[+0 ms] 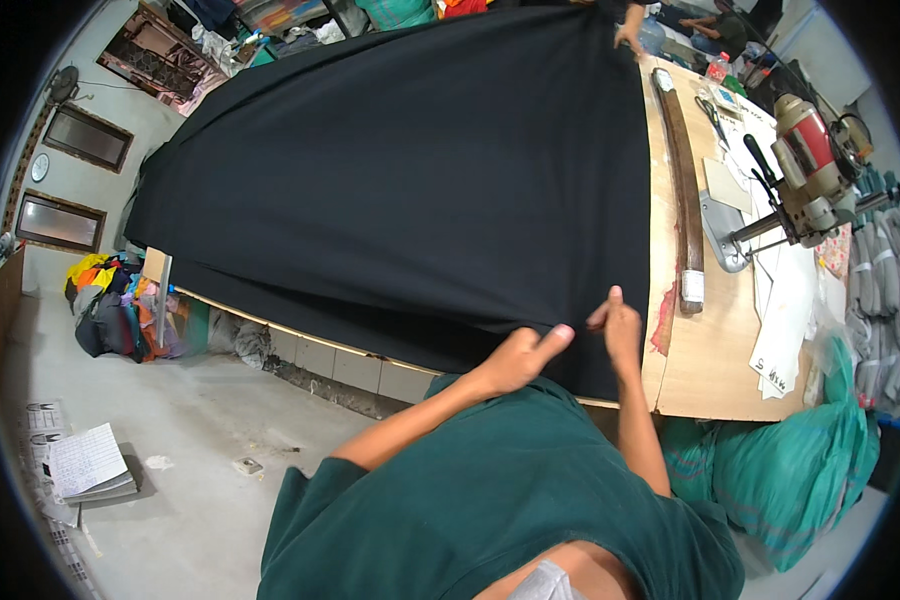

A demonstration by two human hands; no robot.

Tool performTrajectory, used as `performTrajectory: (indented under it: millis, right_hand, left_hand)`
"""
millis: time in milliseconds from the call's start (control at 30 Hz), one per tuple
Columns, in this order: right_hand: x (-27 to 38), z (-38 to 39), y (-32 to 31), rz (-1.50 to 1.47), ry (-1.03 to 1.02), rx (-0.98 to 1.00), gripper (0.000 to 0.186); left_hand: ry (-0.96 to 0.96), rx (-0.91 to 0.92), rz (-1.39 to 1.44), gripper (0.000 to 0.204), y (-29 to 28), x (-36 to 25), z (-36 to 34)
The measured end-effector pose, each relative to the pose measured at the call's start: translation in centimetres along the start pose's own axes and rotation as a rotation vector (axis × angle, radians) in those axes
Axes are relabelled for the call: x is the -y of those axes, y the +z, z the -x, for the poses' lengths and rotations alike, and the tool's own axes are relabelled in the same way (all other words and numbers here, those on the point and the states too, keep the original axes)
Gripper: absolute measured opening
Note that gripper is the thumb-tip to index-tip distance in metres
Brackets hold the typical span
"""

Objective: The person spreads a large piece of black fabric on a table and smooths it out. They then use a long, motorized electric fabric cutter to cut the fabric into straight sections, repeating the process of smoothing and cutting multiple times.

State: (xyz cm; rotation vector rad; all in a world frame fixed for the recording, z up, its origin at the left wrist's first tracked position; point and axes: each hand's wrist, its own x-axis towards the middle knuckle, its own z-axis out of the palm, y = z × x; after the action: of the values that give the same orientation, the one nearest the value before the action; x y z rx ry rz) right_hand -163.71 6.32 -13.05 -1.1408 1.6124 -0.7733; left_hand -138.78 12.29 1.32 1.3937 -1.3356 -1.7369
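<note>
A wide sheet of black fabric (390, 190) is spread over the long table, with soft creases running toward its near edge. My left hand (520, 360) is closed on that near edge, thumb on top and pointing right; the curled fingers are partly hidden. Just to its right, my right hand (620, 325) pinches the fabric near its right-hand corner, with the index finger pointing away from me. At the far right corner, another person's hand (630, 35) rests at the cloth's edge.
On the bare wooden tabletop (715, 375) at right lie a long wooden bar (682, 190), scissors (711, 115) and paper patterns (785, 310). An upright cloth-cutting machine (805, 165) stands there. A green sack (790, 465) sits below; a notebook (90, 460) lies on the floor at left.
</note>
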Motion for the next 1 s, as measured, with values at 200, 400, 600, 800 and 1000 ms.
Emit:
performTrajectory:
  millis: [200, 400, 600, 800, 1000]
  right_hand:
    - [3.2, 6.9, 4.2, -0.93, 0.245, 0.136, 0.081]
    - [3.2, 8.9, 2.4, -0.411, 0.107, -0.088, 0.074]
    - [10.5, 10.5, 0.2, -0.093, -0.311, -0.369, 0.064]
    - [17.4, 12.4, -4.1, -0.363, -0.514, -0.241, 0.043]
    - [9.5, 10.5, -5.6, -0.247, -0.287, -0.26, 0.043]
  left_hand:
    - [0.096, 0.39, -0.387, 0.082, 1.6, 3.3, -4.1]
    - [0.001, 0.651, -0.11, 0.082, 2.4, 5.3, -5.5]
    - [-0.183, 0.738, 0.262, 0.099, 1.3, 7.3, -5.0]
    - [0.24, -0.012, 1.023, 0.081, -6.7, 5.9, -5.5]
    - [0.285, -0.684, 1.206, 0.035, -25.3, 9.8, -3.0]
